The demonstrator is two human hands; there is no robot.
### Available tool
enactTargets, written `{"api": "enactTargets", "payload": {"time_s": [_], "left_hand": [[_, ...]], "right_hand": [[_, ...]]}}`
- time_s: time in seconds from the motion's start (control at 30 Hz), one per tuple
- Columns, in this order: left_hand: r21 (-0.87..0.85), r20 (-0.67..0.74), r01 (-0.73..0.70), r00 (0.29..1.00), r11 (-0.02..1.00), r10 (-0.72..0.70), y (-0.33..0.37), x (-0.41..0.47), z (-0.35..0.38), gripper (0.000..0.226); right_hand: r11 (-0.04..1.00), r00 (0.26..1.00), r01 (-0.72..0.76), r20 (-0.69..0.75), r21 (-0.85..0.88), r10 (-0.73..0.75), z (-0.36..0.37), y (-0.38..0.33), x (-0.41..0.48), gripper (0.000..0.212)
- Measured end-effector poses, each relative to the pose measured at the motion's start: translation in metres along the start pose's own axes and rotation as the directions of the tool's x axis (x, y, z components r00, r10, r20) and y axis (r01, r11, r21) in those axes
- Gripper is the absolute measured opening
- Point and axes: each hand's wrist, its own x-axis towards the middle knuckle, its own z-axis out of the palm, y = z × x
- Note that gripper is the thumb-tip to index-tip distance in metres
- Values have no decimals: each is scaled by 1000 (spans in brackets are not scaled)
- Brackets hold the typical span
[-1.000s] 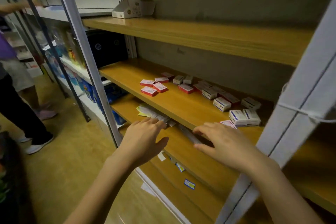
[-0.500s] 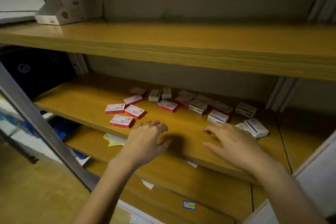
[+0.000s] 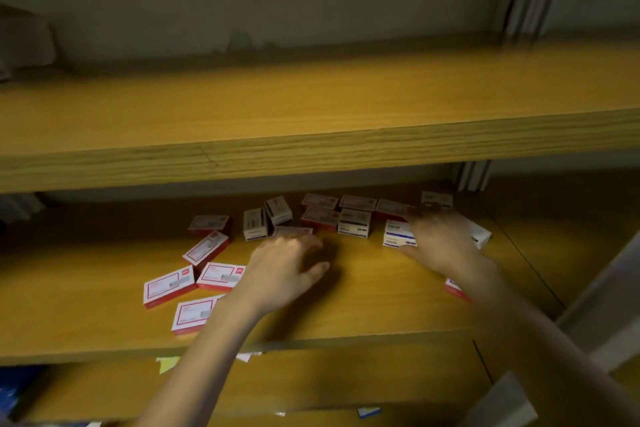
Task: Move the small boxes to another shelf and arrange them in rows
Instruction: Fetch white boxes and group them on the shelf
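- Plainly, the small boxes (image 3: 355, 222) lie scattered on the middle shelf (image 3: 346, 315), with red-edged ones (image 3: 169, 286) at the left and white ones toward the back and right.
- Over the shelf the left hand (image 3: 284, 267) hovers with fingers spread, holding nothing.
- Further right, the right hand (image 3: 441, 241) lies over a white-and-blue box (image 3: 396, 234); blur hides whether it grips.
- These look like light, stiff card cartons that dent easily. They are probably best pinched across their long edges.

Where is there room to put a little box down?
The upper shelf shows wide bare wood. On the middle shelf, bare wood lies left of the red boxes and between the left hand and right hand. The back, with its white boxes, is crowded.
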Motion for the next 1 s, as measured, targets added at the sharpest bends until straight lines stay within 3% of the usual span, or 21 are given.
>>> {"api": "enactTargets", "payload": {"time_s": [0.13,0.27,0.43,0.53,0.8,1.0], "left_hand": [[-51,-48,-35,998,998,32,-7,19,3,45],[-99,24,-40,999,994,43,-11,46,10,52],[-176,88,-71,992,982,87,-8,82,24,65],[-119,80,-102,991,988,112,-4,95,30,67],[-171,105,-108,986,979,128,-3,103,40,58],[-299,-26,-276,959,913,281,13,65,27,43]], "right_hand": [[998,998,-61,6,11,61,4,-3,2,57],[998,995,-64,-82,1,63,3,-5,-8,56],[993,977,-41,-205,110,63,-3,-11,-38,50],[991,976,-42,-206,129,68,-11,-16,-54,49],[968,959,-115,-228,225,167,-21,-21,-100,52],[955,935,-164,-271,249,231,-27,-16,-134,53]]}}
